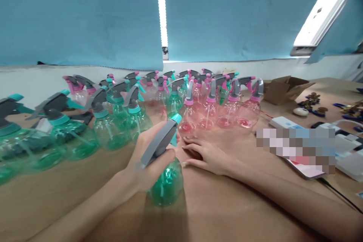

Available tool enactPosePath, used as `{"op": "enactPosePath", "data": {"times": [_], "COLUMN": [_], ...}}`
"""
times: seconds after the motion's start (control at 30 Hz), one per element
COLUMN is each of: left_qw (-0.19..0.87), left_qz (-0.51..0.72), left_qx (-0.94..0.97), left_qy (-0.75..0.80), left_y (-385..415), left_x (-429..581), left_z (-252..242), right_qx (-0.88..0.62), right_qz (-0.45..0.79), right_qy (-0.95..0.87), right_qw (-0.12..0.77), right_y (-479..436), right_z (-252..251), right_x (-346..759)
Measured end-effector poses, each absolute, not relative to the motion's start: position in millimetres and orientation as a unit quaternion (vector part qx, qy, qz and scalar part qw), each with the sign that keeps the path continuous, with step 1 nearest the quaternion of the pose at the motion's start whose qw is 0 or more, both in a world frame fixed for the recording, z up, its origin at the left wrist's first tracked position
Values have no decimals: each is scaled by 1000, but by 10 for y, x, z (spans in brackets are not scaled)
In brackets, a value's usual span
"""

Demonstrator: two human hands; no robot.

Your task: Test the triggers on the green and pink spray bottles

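Observation:
My left hand (149,160) is wrapped round the neck and grey trigger head of a green spray bottle (167,183) that stands on the brown table (227,211). The bottle's teal nozzle points up and to the right. My right hand (208,155) lies flat on the table just right of the bottle, fingers stretched out toward it, holding nothing. Behind both hands stand several green spray bottles (110,128) on the left and several pink spray bottles (224,113) in the middle.
A cardboard box (285,89) sits at the back right. White devices (283,123), a cable (340,194), papers and small dark and gold parts (312,102) cover the right side. A white wall ledge and blue blinds rise behind the table.

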State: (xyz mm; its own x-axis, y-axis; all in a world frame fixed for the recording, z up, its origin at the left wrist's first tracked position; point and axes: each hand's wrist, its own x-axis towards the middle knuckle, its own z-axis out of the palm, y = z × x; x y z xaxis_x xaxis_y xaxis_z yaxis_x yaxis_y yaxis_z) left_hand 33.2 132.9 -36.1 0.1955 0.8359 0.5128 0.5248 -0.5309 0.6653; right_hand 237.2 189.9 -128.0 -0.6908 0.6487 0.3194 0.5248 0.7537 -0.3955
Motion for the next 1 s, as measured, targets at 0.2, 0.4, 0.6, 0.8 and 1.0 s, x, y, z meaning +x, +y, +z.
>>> {"op": "enactPosePath", "data": {"times": [0.2, 0.4, 0.6, 0.8, 1.0], "left_qw": [232, 242, 254, 266, 247], "left_qz": [422, 428, 434, 430, 417], "left_qx": [765, 765, 759, 758, 767], "left_qy": [428, 415, 413, 411, 420], "left_y": [1290, 1304, 1313, 1305, 1288], "left_x": [374, 385, 379, 367, 362], "left_z": [-332, -337, -352, -356, -339], "right_qx": [-329, -333, -332, -335, -333], "right_qz": [154, 174, 168, 176, 196], "right_qy": [-910, -910, -914, -909, -905], "right_qw": [199, 173, 164, 173, 177], "right_y": [1898, 1911, 1918, 1928, 1927], "right_z": [-1288, -1271, -1273, -1323, -1314], "right_x": [2395, 2438, 2437, 2455, 2457]}}
